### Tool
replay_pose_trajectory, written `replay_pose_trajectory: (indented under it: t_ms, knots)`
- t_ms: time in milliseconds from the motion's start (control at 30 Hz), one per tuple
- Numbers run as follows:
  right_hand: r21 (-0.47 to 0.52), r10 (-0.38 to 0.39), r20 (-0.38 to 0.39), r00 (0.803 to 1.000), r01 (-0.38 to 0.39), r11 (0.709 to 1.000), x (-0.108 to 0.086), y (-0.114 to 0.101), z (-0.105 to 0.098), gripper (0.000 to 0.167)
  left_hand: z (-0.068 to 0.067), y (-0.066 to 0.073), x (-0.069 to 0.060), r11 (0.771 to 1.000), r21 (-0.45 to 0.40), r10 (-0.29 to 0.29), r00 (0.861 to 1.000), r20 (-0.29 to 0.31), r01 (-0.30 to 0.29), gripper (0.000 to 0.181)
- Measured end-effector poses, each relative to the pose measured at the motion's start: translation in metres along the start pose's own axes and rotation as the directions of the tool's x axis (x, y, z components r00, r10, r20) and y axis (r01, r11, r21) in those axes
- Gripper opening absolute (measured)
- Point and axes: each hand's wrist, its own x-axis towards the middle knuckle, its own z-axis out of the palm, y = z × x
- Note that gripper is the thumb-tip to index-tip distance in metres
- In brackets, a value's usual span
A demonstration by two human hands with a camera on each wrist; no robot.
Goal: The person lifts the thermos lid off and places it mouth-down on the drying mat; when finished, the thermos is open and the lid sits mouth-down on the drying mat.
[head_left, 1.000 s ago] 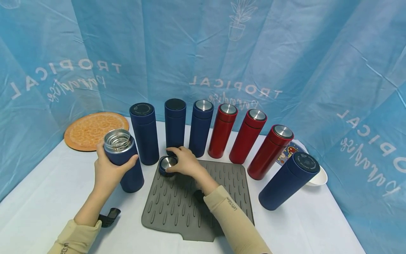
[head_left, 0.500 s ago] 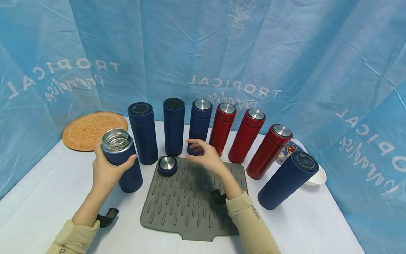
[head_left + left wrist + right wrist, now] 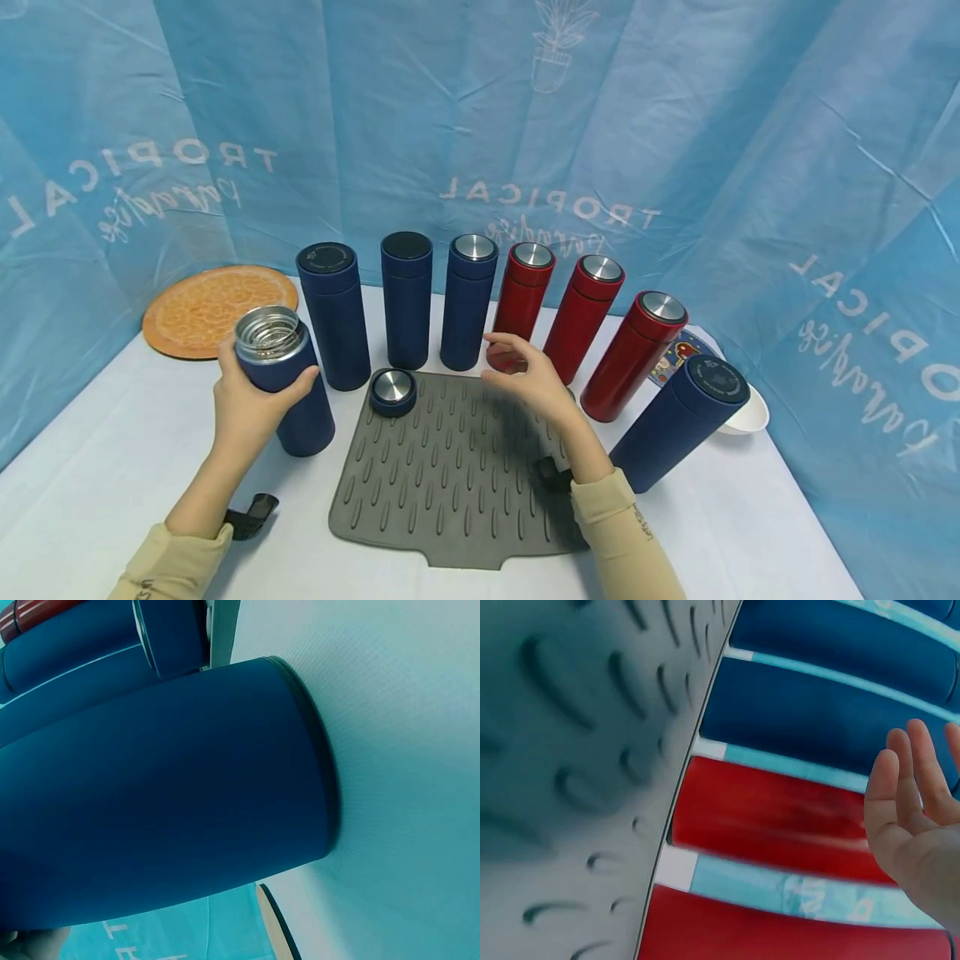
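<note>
My left hand (image 3: 251, 408) grips an uncapped blue thermos flask (image 3: 306, 421), fingers and thumb curled round its upper body. The flask's steel mouth faces up, and its base appears to rest on the white cloth in the left wrist view. A blue lid with a steel top (image 3: 393, 393) lies on the far left corner of the grey ridged mat (image 3: 450, 492). Above the mat's far edge hovers my right hand (image 3: 536, 379), holding nothing. It is nearest to a red thermos flask (image 3: 521, 292), and its fingers are loosely bent in the right wrist view (image 3: 922, 810).
Capped flasks stand in an arc behind the mat: blue ones (image 3: 406, 300) at left, red ones (image 3: 633, 358) at right, and another blue flask (image 3: 678, 425) at far right. An orange round board (image 3: 217, 308) lies back left. A white bowl (image 3: 750, 415) sits behind the right flask.
My right hand has let go of the blue lid, leaving it on the mat, and has moved right across the mat. My left hand still holds the uncapped flask in place.
</note>
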Motion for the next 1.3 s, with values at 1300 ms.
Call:
replay_pose_trajectory:
  t_ms: [1300]
  knots:
    - [0.021, 0.184, 0.014, 0.983, -0.184, 0.983, -0.024, 0.058, -0.042, 0.049, 0.000, -0.001, 0.000, 1.000, 0.021, 0.013, 1.000, -0.021, -0.013, 0.087]
